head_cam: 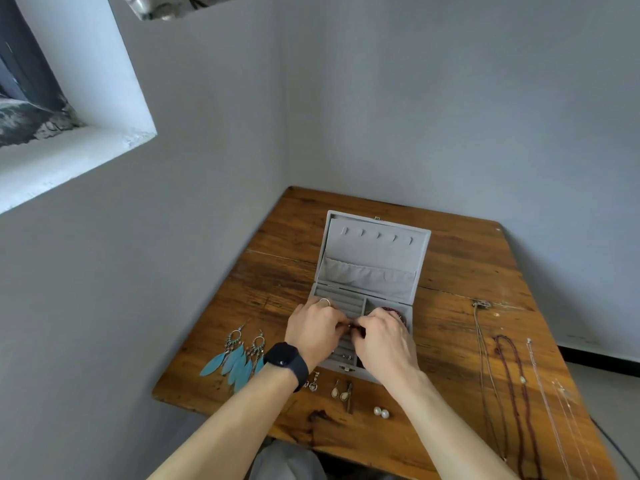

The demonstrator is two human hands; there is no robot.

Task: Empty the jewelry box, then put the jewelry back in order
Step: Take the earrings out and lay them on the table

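The open jewelry box [370,258] sits mid-table, its raised lid barring reach from the far side. Feather earrings [239,358] lie to its left, small earrings [343,393] line the near edge, and necklaces [512,375] run along the right. Bare table [446,341] lies between box and necklaces. Walls [485,116] close the far and left sides.

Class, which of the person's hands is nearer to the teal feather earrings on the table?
Left. The left hand, over the jewelry box, is just right of the feather earrings; the right hand lies farther right. Both pinch a small dark piece.

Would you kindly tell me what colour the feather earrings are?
The feather earrings are turquoise; head view shows them.
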